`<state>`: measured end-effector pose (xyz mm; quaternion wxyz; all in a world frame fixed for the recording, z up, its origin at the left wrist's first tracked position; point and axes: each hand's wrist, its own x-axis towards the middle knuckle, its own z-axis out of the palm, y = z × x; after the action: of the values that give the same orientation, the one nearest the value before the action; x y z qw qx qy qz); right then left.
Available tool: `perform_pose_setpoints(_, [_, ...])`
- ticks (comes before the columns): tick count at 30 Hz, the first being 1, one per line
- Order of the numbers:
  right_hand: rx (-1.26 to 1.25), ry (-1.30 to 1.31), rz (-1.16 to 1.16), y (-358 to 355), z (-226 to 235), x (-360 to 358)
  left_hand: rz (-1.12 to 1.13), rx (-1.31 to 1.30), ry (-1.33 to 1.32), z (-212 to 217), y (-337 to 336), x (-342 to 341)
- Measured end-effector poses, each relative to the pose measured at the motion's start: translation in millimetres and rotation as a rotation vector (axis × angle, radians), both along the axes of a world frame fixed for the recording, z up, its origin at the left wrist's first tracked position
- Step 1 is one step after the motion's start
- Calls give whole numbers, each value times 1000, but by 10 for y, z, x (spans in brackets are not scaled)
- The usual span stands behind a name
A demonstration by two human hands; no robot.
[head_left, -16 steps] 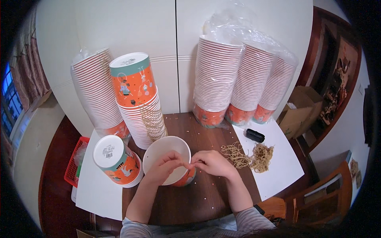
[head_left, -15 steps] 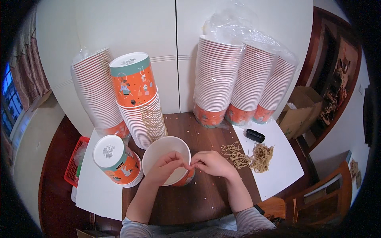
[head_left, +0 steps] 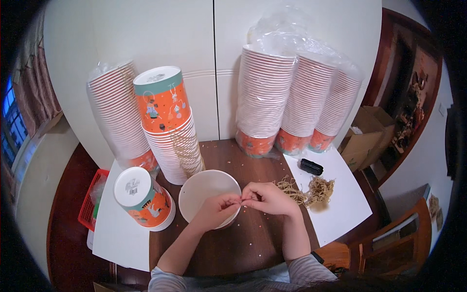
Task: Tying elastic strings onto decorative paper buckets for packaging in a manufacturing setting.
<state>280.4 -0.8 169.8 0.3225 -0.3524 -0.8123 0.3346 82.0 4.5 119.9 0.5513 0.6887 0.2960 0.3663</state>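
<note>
The left hand (head_left: 221,210) and right hand (head_left: 267,198) meet in fingertip pinches at the right rim of the paper tub (head_left: 202,190); I can't make out what, if anything, they grasp. Small, light pinches would spare that rim, I'd say. Wrists angle inward; forearms slant up over the brown table (head_left: 265,238), where the tub stands.

The paper tub (head_left: 206,189) is round and wide-mouthed, plain white inside, with a small dark speck on its inner wall. It stands mouth up over the bench (head_left: 262,165), just to the right of the short upturned stack (head_left: 146,200). Its rim looks round and unbent on the side facing that stack; on the side away from the stack, hands cover part of it. Its base is hidden.
</note>
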Motion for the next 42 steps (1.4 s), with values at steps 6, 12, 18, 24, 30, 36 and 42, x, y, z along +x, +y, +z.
perform_pose_setpoints(6, [-102,208,-28,11,-12,-3,42,269,239,214,-50,161])
perform_pose_setpoints(12, [147,158,-44,109,-89,94,101,233,331,254,11,181])
perform_pose_setpoints(18, [254,-28,-69,63,-41,70,-1,71,188,230,102,46])
perform_pose_setpoints(24, [74,-42,19,86,-73,26,-96,36,93,203,142,-11])
perform_pose_setpoints(30, [140,-69,6,96,-91,-1,-73,51,77,159,130,-4])
perform_pose_setpoints(36, [70,-95,-64,36,-23,23,-48,57,55,45,163,-3])
perform_pose_setpoints(42, [145,-88,68,-36,-34,-39,2,100,87,18,194,18])
